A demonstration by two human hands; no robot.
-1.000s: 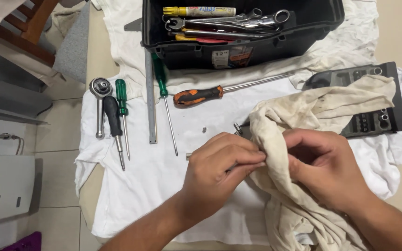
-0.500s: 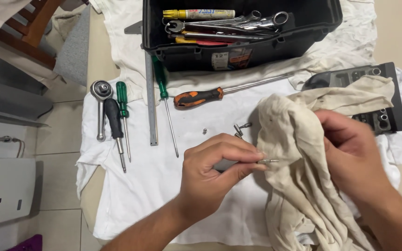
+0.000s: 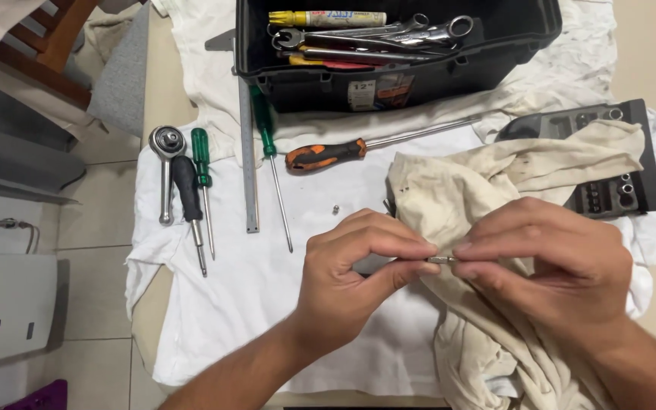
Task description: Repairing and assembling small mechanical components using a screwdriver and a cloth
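Bare forearms, no sleeves, hairy.

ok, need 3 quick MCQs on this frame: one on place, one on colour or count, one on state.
1. Where does the orange-handled screwdriver lie?
A. inside the toolbox
B. on the white cloth in front of the toolbox
C. on the floor tiles

2. How many green-handled screwdrivers are on the white cloth?
A. two
B. four
C. none

3. What are the hands doing?
A. resting flat on the cloth
B. both gripping the ratchet
C. pinching a small metal piece between their fingertips

Answers:
1 B: it lies just below the black toolbox, on the cloth.
2 A: one beside the ratchet, one by the steel ruler.
3 C: left hand and right hand meet on the small metal piece, over the beige rag.
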